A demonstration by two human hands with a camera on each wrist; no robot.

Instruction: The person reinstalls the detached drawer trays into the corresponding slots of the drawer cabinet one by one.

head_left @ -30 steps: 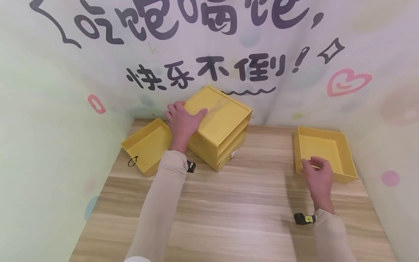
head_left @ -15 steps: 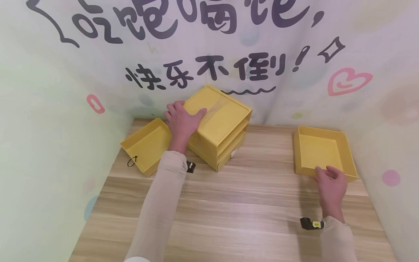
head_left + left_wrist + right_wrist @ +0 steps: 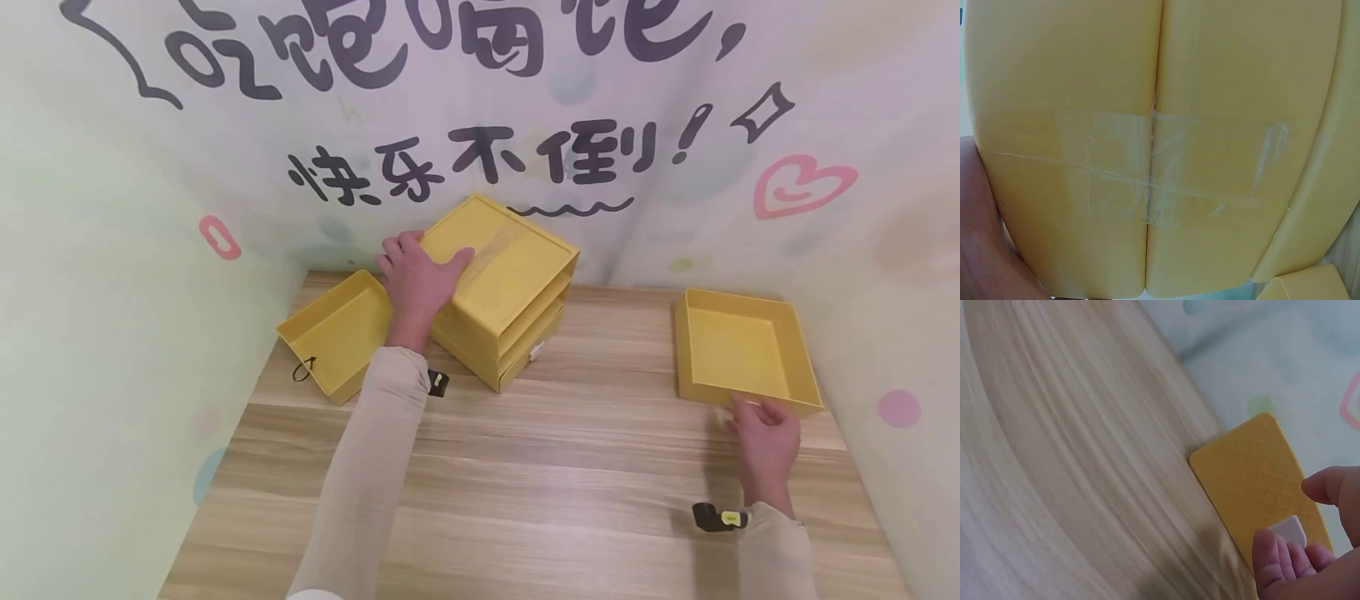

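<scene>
My left hand (image 3: 420,287) holds the yellow drawer cabinet (image 3: 517,267) by its upper left edge, its thumb lying across the top. Open slots show above a bottom drawer with a white tab (image 3: 536,352). Clear tape (image 3: 1166,165) spans the seam between its stacked units. My right hand (image 3: 768,442) is at the front of a separate yellow drawer (image 3: 738,350) on the right. In the right wrist view, its fingers overlap the white tab (image 3: 1292,530) on the waffle-patterned drawer front, while the thumb stays apart near the rim.
Another yellow drawer (image 3: 341,333) with a black loop (image 3: 303,369) lies left of the cabinet. All rest on a wood-grain table (image 3: 547,467). A printed curtain (image 3: 660,225) stands behind, with pale walls at both sides.
My right hand has moved from above the right drawer's left front corner, rightward and down to its front face. The left hand and the cabinet stay in place.
</scene>
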